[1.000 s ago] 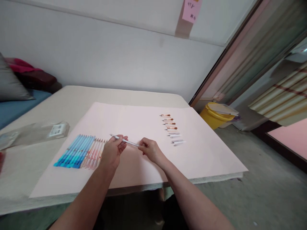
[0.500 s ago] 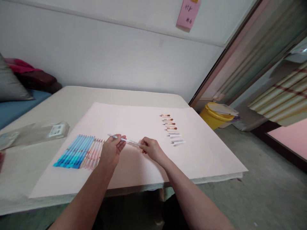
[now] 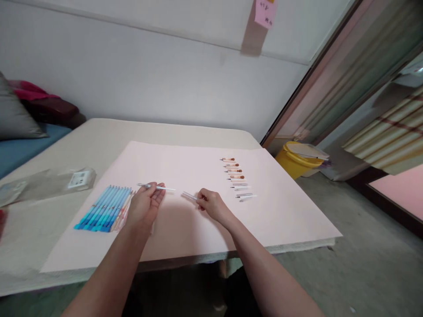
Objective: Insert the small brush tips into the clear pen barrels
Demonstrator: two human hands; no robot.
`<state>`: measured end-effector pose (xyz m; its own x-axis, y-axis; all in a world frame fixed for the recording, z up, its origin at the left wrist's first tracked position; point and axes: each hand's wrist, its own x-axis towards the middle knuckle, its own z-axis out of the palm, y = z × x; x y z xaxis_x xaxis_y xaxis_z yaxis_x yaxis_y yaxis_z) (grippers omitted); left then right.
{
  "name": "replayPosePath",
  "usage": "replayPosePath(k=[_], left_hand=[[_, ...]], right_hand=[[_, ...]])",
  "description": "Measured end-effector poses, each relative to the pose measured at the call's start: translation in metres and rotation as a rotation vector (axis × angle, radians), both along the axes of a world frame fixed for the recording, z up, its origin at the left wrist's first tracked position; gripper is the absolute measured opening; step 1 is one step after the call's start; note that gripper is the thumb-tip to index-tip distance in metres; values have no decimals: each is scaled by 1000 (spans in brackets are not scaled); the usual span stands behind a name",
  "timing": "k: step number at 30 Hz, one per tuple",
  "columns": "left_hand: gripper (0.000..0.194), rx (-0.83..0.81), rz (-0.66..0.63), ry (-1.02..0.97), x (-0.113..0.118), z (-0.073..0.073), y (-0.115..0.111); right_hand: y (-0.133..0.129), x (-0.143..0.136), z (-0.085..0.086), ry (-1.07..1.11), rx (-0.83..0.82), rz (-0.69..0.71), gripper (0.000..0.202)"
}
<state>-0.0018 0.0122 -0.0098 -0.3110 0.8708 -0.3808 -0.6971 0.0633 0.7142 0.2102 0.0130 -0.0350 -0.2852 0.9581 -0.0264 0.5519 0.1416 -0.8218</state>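
Note:
My left hand [image 3: 143, 204] pinches the front part of a pen [image 3: 169, 189], its clear tip pointing left and a thin white refill sticking out to the right. Across a small gap, my right hand [image 3: 212, 205] is closed on the end of a pale, see-through pen barrel [image 3: 189, 195]. Left of my left hand lies a row of blue pens [image 3: 105, 208], with white and pink pens [image 3: 120, 215] beside them, partly hidden by my wrist. Beyond my right hand, several small pen parts with brown ends [image 3: 237, 177] and clear ones [image 3: 245, 195] lie in a column.
A pale pink sheet [image 3: 178, 160] covers much of the cream table [image 3: 109, 132]. On the left lies a clear plastic bag [image 3: 49, 187] with a white label. A yellow bin [image 3: 294, 160] stands on the floor past the right corner. A white wall rises behind the table.
The pen stretched between both hands has come apart into two pieces. My left hand has moved left with the tip and refill; my right hand keeps the barrel, nearly in place.

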Motion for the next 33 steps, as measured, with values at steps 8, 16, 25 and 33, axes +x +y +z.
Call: replayPosePath(k=[8, 16, 25, 33], left_hand=[[5, 7, -160, -4, 8, -3, -5], [14, 9, -297, 75, 20, -6, -13], [28, 81, -473, 184, 38, -12, -25], [39, 68, -350, 333, 29, -1, -19]], right_hand=[[5, -5, -15, -673, 169, -53, 7], [-14, -27, 9, 223, -73, -7, 16], [-18, -45, 3, 543, -211, -48, 16], [-17, -38, 3, 526, -130, -65, 9]])
